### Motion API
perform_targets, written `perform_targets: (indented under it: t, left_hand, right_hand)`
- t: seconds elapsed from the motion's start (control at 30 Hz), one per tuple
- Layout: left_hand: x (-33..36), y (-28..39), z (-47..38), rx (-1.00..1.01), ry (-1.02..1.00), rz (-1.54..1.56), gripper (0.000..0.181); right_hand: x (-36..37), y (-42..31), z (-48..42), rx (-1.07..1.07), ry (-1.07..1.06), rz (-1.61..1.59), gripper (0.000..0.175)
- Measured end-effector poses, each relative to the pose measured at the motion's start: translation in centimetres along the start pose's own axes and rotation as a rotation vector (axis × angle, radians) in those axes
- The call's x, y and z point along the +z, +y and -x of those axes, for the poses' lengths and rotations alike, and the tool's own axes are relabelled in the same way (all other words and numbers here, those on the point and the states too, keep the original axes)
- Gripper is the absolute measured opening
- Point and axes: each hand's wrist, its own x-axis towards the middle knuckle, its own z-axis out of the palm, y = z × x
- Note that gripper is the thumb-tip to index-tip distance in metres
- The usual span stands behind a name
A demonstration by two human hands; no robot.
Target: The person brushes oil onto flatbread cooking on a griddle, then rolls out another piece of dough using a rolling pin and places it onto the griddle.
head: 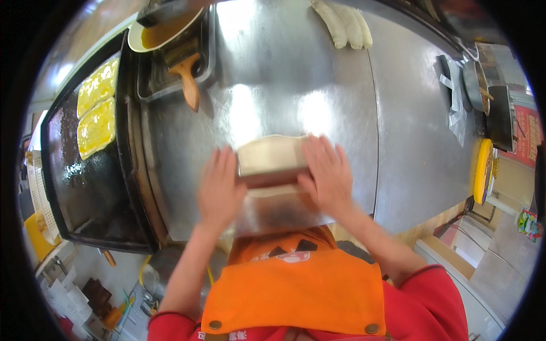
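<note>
A flat, pale sheet of dough (273, 154) lies on the stainless-steel worktop in front of me. My left hand (222, 187) is at its left edge, fingers extended and blurred. Over its right edge rests my right hand (326, 174), palm down with the fingers spread a little. Just below the sheet, a dark reddish-brown band runs between my hands; whether it is an object or a reflection I cannot tell. Under that band is a second pale strip, also blurred. Several long rolls of dough (347, 23) lie side by side at the far edge of the worktop.
On the left, two yellow-glazed rectangular dough pieces (97, 108) sit on a dark oiled griddle (98, 204). A wooden-handled brush (190, 83) rests by a bowl of yellowish liquid (164, 32) over a metal tray (147, 97). At right are a metal bowl (474, 87) and a yellow-rimmed round container (483, 170).
</note>
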Motion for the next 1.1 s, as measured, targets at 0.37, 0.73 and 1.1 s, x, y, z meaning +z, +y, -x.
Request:
perform_targets:
  t: [0.37, 0.73, 1.1]
  left_hand:
    - [-1.7, 0.2, 2.6, -0.009, -0.144, 0.025, 0.067]
    - [-2.3, 2.8, 1.4, 0.016, -0.266, -0.158, 0.059]
    - [-0.6, 2.2, 3.2, 0.135, -0.101, -0.098, 0.068]
  right_hand:
    - [0.8, -2.5, 4.1, -0.014, -0.007, -0.042, 0.069]
    - [1.0, 0.7, 3.3, 0.017, 0.097, -0.082, 0.058]
    - [0.7, 0.1, 5.1, 0.010, 0.109, -0.184, 0.058]
